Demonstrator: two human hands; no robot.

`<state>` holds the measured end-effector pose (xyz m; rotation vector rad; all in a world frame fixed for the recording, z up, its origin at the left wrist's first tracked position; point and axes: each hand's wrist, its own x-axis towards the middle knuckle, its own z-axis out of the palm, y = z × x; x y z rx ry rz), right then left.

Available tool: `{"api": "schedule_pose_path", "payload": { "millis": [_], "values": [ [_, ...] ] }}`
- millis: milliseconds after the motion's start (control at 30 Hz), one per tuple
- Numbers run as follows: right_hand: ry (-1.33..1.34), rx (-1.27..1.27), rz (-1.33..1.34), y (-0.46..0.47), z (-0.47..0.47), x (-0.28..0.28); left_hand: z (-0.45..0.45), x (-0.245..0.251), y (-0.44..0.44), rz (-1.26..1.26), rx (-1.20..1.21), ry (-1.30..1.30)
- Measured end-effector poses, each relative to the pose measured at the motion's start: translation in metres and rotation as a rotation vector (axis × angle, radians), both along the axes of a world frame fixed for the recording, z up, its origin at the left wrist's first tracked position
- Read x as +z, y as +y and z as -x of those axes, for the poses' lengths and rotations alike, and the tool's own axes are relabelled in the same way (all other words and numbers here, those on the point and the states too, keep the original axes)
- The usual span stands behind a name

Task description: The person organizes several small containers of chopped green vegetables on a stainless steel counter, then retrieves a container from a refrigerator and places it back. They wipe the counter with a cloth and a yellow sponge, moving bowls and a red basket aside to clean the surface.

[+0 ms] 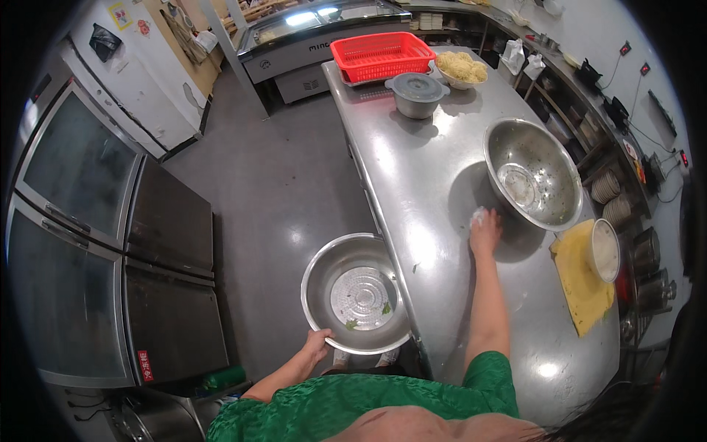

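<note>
My left hand grips the near rim of a wide stainless steel basin. The basin is held against the edge of the steel worktable, above the floor, with a few green leaf scraps inside. On the tabletop, my right hand has its fingers closed around a small crumpled white wad, perhaps a cloth or tissue. Just beyond that hand stands a large steel mixing bowl, its inner wall dotted with green bits. A small leaf scrap lies close to the table's left edge.
On the right, a yellow cloth lies under or against a white bowl. Farther back are a lidded pot, a red plastic basket and a bowl of noodles. A steel refrigerator stands left across the floor.
</note>
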<state>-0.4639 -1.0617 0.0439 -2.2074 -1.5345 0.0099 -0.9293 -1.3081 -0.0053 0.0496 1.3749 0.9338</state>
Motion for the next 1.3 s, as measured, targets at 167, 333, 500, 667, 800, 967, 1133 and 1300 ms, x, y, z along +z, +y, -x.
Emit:
{"api": "schedule_pose_path", "payload": {
  "millis": [167,333,500,667,800,967,1133,1300],
  "values": [
    [-0.032,0.514,-0.285,-0.047,0.104,-0.012,-0.003,0.005,0.007,0.006,-0.065,-0.016],
    [0.223,0.849,-0.3,-0.168,0.171,0.027,-0.011,0.004,0.019,0.031,-0.167,0.028],
    [0.094,0.102,-0.397,-0.238,0.061,0.058,-0.01,-0.03,0.013,0.028,-0.236,0.005],
    [-0.113,-0.245,0.111,-0.302,0.004,0.035,-0.013,-0.025,0.011,0.062,-0.253,-0.064],
    [-0.084,-0.308,0.105,-0.236,-0.049,0.026,-0.018,-0.024,0.015,0.135,-0.282,-0.011],
    [-0.074,-0.375,0.018,-0.14,-0.132,0.024,-0.024,-0.016,0.021,0.113,-0.275,-0.015],
    [-0.081,-0.198,0.115,-0.198,-0.082,0.012,-0.017,-0.027,0.015,0.13,-0.236,0.022],
    [-0.031,-0.098,0.225,-0.272,-0.035,0.024,-0.014,-0.038,0.006,0.141,-0.221,-0.025]
  ]
}}
